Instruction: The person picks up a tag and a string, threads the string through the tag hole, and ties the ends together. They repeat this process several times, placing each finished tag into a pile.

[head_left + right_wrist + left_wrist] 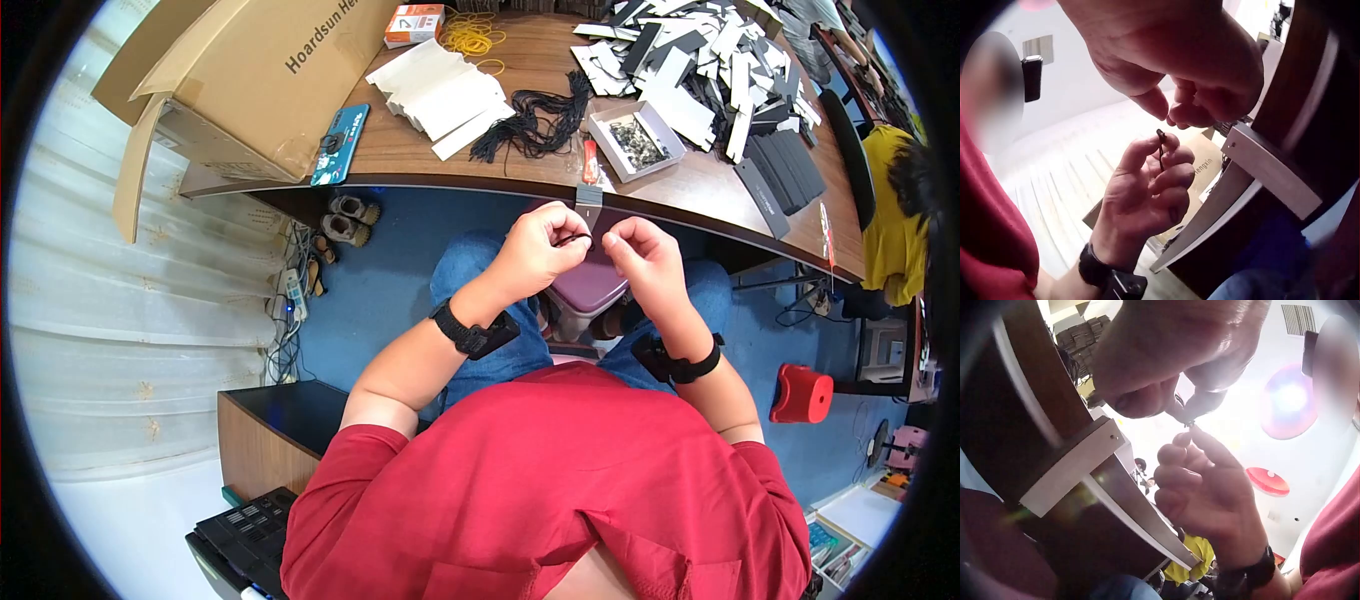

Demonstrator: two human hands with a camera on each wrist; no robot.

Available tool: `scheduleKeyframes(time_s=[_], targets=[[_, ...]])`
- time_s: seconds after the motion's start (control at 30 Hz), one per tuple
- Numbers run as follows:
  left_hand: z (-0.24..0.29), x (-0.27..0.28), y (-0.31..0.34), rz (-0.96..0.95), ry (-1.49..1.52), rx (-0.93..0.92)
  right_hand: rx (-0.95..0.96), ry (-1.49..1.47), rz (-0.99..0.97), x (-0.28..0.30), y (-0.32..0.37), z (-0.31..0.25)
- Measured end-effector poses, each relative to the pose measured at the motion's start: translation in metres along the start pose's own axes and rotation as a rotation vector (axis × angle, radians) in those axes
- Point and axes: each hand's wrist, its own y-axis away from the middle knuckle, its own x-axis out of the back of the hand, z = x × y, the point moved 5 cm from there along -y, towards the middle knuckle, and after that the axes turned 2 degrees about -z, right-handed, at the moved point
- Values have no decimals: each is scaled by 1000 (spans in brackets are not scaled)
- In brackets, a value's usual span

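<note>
My left hand [540, 250] pinches a thin black cord [1161, 150] between thumb and fingertips, above my lap in front of the table edge. The cord's dark knobbed end [1160, 134] sticks up just past the fingertips in the right wrist view. Facing it, my right hand [647, 262] has its fingers curled, with thumb and index tips together close by that end. I cannot tell whether something tiny sits between them. A grey strip [589, 196] with a small hole juts over the table edge just beyond both hands.
On the table [540, 178] lie a bundle of black cords [540, 120], white sheets [440, 90], a tray of small metallic parts [678, 150], an orange-red item [590, 160] and dark card stacks [785, 170]. A cardboard box [250, 90] stands left; a red stool [801, 393] is right.
</note>
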Motion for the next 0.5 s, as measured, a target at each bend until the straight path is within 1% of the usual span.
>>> scheduleKeyframes(time_s=[0.1, 0.13, 0.23, 0.33, 0.43, 0.5], targets=[[6, 0, -1, 10, -93, -22, 217, 262, 10, -8, 6, -23], [8, -1, -1, 7, -129, -33, 222, 312, 23, -9, 7, -26], [10, -3, -1, -6, -118, -33, 144, 201, 36, -9, 4, -13], [1, -9, -2, -48, 187, 87, 40, -32, -23, -9, -2, 2], [-5, -12, 3, -176, 722, 416, 47, -43, 8, -12, -1, 7], [-6, -11, 2, -147, 749, 414, 205, 139, 135, -12, 3, -9]])
